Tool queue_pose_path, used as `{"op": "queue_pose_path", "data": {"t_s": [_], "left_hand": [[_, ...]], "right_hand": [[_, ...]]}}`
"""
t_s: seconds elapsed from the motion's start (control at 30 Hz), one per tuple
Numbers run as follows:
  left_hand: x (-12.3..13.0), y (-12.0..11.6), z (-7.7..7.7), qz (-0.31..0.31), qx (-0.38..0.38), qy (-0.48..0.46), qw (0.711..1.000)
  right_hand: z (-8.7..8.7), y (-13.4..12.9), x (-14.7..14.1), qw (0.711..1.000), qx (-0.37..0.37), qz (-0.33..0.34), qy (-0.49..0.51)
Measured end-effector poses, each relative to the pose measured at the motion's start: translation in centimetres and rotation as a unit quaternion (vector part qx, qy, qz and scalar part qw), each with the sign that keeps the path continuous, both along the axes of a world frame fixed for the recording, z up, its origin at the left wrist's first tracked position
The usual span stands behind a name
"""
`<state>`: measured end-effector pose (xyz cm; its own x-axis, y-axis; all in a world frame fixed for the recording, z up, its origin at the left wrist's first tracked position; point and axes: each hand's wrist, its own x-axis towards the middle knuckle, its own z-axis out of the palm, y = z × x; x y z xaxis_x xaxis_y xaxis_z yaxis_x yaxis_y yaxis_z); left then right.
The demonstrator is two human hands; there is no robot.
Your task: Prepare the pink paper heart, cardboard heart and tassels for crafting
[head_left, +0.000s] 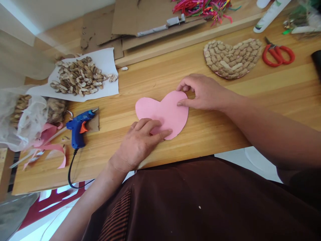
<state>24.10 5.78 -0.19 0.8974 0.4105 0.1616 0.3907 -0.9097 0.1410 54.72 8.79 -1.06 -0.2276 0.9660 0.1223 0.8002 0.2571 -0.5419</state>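
A pink paper heart [170, 112] lies on the wooden table in front of me, its notch pointing away. My left hand [141, 139] holds it at the lower left, fingers curled and pressed on the paper, thumb near the bottom tip. At the upper right edge, my right hand [200, 92] grips the heart with the thumb on top and the fingers bent at the rim. Beyond my right hand sits another heart covered with peanut shells [233, 58]. Red-handled scissors [278, 53] lie beside that heart.
On the left, a blue glue gun [79, 129] rests with its nozzle over a cardboard scrap; its cord hangs off the front edge. Shells are piled on white paper [109, 67]. Pink paper strips [60, 152] and a plastic bag [32, 120] lie nearby. Cardboard sheets [147, 16] are at the back.
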Motion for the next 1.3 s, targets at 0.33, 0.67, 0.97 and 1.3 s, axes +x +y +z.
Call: {"op": "queue_pose_path", "data": {"t_s": [0.33,0.67,0.97,1.3], "left_hand": [[-0.1,-0.2,-0.7,-0.001,-0.003,-0.059,0.998],[-0.3,-0.2,-0.8,-0.043,-0.103,-0.088,0.990],[1.1,-0.3,-0.3,-0.008,-0.085,-0.057,0.995],[2.3,-0.4,-0.9,0.041,-0.057,-0.039,0.997]], "right_hand": [[0.5,-0.2,-0.1,1.000,-0.011,0.003,0.003],[0.5,-0.2,-0.1,1.000,0.000,0.008,0.011],[0.6,-0.2,-0.2,1.000,-0.001,0.011,0.009],[0.6,-0.2,-0.1,1.000,-0.012,0.005,0.012]]}}
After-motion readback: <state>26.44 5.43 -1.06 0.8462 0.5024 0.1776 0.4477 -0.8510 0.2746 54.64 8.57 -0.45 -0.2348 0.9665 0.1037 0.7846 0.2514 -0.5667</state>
